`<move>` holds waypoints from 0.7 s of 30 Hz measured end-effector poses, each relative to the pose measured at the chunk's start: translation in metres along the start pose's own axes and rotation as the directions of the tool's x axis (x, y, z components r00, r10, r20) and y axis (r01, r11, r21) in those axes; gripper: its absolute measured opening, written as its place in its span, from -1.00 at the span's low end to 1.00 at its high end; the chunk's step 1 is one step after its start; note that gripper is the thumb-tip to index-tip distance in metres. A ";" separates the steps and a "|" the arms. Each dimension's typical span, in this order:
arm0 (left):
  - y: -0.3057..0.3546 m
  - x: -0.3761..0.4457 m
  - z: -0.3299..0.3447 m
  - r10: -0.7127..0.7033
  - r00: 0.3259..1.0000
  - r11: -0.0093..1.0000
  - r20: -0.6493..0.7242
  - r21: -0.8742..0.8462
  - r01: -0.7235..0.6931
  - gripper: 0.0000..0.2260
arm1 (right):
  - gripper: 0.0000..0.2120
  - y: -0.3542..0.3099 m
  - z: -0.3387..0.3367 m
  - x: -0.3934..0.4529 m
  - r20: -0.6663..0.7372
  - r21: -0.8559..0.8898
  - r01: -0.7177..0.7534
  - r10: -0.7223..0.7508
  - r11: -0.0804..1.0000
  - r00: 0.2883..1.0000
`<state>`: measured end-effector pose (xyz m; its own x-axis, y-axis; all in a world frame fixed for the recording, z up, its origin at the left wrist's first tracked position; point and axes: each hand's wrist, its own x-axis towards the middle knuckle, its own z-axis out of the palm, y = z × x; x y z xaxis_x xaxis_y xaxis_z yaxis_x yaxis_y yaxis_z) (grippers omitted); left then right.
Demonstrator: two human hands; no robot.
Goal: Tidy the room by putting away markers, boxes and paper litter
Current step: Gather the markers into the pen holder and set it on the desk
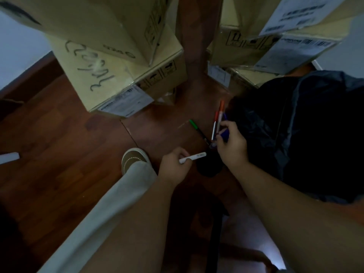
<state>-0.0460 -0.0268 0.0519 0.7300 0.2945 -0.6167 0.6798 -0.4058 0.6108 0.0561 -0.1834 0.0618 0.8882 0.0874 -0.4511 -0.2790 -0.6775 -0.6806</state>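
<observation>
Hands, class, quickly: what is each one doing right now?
Left hand: closed on a white marker.
Right hand: closed on a bunch of markers, orange and blue caps showing.

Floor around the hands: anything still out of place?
Yes. A green-capped marker lies loose on the wood floor, ahead of the left hand. A white paper scrap sits at the far left edge. Both look like leftover clutter.

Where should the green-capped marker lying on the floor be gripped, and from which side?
Pinch the green-capped marker mid-barrel from above, fingers across its width. It lies flat on the wooden floor, its near end beside the right hand, which already holds markers. The left hand holds only a white marker, so it seems freer.
</observation>
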 end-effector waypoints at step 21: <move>-0.031 0.020 0.036 -0.146 0.985 0.988 -0.091 -0.069 0.140 -0.73 | -0.52 0.043 0.045 -0.009 0.341 -0.182 -0.369 0.410 0.912 0.846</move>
<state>-0.0551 -0.0397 0.0030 0.6264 0.4285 -0.6512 0.7784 -0.2997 0.5515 0.0196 -0.1800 0.0106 0.5123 0.0450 -0.8576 -0.5154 -0.7827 -0.3489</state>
